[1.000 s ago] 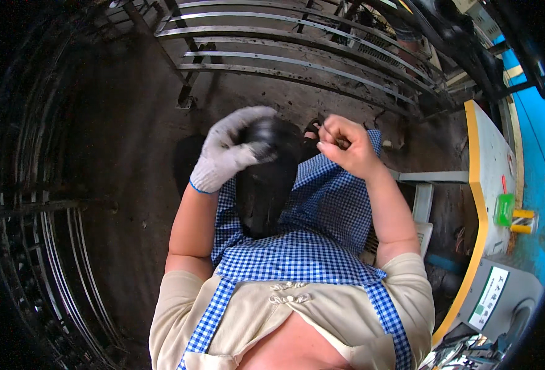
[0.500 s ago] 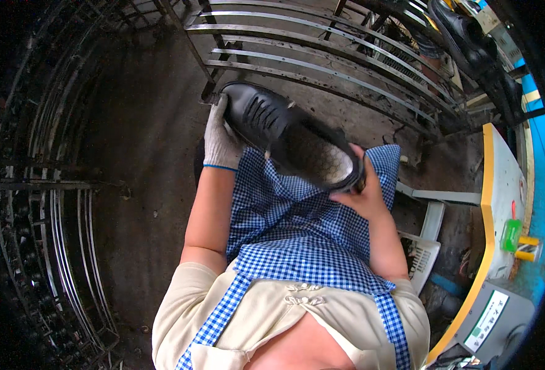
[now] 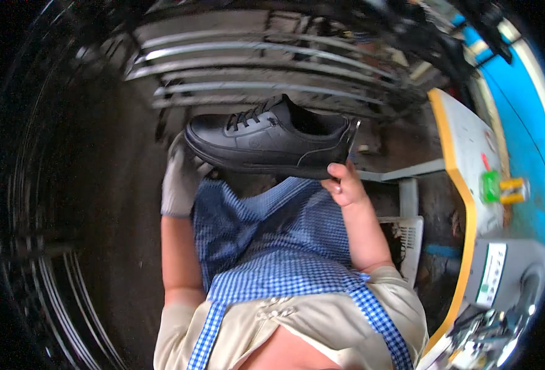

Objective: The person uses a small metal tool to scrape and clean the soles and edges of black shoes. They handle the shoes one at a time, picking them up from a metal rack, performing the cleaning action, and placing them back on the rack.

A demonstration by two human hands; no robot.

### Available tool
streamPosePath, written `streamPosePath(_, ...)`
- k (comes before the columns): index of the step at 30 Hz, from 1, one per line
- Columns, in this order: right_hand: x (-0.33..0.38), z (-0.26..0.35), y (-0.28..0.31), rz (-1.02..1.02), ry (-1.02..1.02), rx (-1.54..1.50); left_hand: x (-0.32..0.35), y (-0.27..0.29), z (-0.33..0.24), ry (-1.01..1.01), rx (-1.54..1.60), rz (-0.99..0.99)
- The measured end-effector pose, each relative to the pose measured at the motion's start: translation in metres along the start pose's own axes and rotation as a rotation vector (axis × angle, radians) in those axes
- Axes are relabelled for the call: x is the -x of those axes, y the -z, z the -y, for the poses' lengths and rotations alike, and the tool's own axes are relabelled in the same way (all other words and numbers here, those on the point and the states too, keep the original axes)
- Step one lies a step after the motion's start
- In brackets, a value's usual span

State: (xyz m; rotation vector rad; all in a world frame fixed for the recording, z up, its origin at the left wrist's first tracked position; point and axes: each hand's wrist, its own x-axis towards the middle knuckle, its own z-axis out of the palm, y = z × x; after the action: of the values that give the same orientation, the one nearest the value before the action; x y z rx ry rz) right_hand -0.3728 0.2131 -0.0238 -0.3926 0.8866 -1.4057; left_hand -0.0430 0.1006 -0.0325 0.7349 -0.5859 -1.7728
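A black lace-up shoe (image 3: 257,140) is held up in front of me, its side toward me and its toe pointing left. My left hand (image 3: 181,179), in a whitish knitted glove, is closed around the toe end from below, with its fingers partly hidden by the sole. At the heel, my bare right hand (image 3: 346,184) grips the shoe, the thumb and bent fingers near the sole's back corner. A thin shiny strip (image 3: 355,131) stands along the back of the heel; its lower part is hidden, and how it is held cannot be made out.
Metal rack bars (image 3: 266,49) run beyond the shoe, and more racks (image 3: 62,302) stand at left. On the right is a white, yellow-edged worktable (image 3: 463,142) bearing a green and yellow object (image 3: 491,187). A white plastic crate (image 3: 413,246) sits below it.
The shoe has turned from showing its opening and insole to showing its side, and sits level. Both hands moved left with it. The view has swung, blurring the racks.
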Motion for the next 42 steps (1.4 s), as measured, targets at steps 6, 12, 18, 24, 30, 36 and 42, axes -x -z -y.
streamPosePath(6,0.039,0.065,0.023,-0.234,0.946,-0.063,-0.013,0.035,0.014,0.039,-0.060,-0.149)
streamPosePath(12,0.002,0.173,0.015,-0.694,1.368,0.108,-0.008,0.065,0.031,0.104,0.070,-0.092)
streamPosePath(18,-0.089,0.281,0.080,-0.688,1.278,0.259,-0.005,0.050,0.026,0.120,0.033,-0.121)
streamPosePath(24,-0.133,0.327,0.094,-0.724,0.806,0.280,-0.007,0.073,0.034,0.077,0.052,-0.040)
streamPosePath(30,-0.171,0.305,0.116,-0.839,1.244,0.378,-0.008,0.071,0.041,0.060,-0.130,0.004)
streamPosePath(36,-0.188,0.254,0.088,-1.030,1.196,0.943,-0.007,0.065,0.039,0.068,-0.149,-0.028)
streamPosePath(42,-0.216,0.274,0.087,-1.096,1.075,0.987,-0.002,0.058,0.040,0.057,-0.167,-0.138)
